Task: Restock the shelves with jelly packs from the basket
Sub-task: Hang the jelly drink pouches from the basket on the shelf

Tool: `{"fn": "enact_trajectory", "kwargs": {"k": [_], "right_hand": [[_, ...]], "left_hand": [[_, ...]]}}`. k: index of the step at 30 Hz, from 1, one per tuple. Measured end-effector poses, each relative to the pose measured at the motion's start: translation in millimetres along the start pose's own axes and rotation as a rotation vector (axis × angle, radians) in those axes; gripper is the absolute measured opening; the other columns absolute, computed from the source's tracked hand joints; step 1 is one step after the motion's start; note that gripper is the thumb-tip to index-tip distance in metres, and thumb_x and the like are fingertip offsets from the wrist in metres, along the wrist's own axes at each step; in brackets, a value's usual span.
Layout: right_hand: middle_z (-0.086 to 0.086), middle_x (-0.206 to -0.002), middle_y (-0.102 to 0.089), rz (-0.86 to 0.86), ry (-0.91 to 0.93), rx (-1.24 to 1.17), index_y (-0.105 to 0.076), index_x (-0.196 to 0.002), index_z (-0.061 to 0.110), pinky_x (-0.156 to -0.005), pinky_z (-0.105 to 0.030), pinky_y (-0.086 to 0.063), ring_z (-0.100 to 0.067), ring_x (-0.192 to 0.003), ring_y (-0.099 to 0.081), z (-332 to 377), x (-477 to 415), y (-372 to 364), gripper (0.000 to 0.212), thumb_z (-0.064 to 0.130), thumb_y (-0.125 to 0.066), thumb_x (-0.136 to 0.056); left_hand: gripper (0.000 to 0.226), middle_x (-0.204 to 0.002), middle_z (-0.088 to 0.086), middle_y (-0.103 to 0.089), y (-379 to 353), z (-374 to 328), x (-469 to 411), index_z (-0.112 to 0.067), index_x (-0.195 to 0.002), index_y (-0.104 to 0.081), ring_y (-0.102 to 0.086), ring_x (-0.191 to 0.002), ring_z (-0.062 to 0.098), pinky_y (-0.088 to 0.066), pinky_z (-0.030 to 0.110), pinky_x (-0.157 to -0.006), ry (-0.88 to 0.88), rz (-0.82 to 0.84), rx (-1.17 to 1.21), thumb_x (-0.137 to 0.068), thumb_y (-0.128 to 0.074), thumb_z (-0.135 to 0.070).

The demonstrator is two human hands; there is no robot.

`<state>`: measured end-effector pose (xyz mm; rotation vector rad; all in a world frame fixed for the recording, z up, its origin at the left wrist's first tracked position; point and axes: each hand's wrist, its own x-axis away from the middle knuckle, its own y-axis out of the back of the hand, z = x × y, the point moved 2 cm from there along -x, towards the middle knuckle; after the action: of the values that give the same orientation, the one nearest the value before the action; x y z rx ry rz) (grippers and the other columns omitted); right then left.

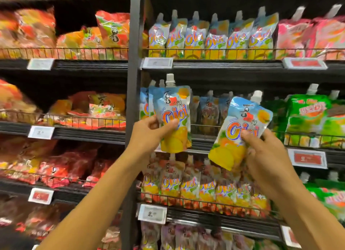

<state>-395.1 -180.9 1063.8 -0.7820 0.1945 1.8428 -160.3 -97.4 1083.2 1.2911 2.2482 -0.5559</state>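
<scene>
We are mid-restock. Our left hand [151, 132] grips a mango jelly pack [173, 117] by its lower half, with what look like one or two more tucked behind it, though blur leaves the count unsure. Our right hand [261, 152] pinches a second jelly pack [240, 130], tilted, spout up. Both packs are raised in front of the middle shelf [201, 140], not yet on it. Its back row [209, 109] of matching packs leaves room in front, so we judge the placing is not yet done. The upper row [205, 38] and lower row [186, 190] look full. The basket is out of view.
</scene>
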Motion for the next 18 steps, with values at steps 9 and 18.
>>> {"fn": "enact_trajectory", "kwargs": {"k": [9,18], "right_hand": [[0.012,-0.103,-0.075,0.043,0.161,0.069,-0.059,-0.121,0.022,-0.068,-0.018,-0.056,-0.005,-0.094,-0.070,19,-33,-20,0.026,0.012,-0.058,-0.097],[0.005,-0.103,-0.075,0.025,0.174,0.028,-0.062,-0.105,0.025,-0.071,-0.023,-0.058,-0.011,-0.097,-0.072,22,-44,-24,0.025,0.004,-0.062,-0.092]], "left_hand": [[0.036,-0.092,-0.006,-0.072,-17,-29,-84,-0.009,-0.115,-0.068,-0.070,-0.082,0.004,-0.057,0.019,-0.066,-0.107,-0.098,-0.120,-0.082,-0.076,-0.022],[0.032,-0.104,0.001,-0.074,-15,-4,-102,-0.013,-0.111,-0.071,-0.068,-0.093,0.011,-0.058,0.034,-0.085,-0.144,-0.172,-0.347,-0.081,-0.078,-0.025]]}}
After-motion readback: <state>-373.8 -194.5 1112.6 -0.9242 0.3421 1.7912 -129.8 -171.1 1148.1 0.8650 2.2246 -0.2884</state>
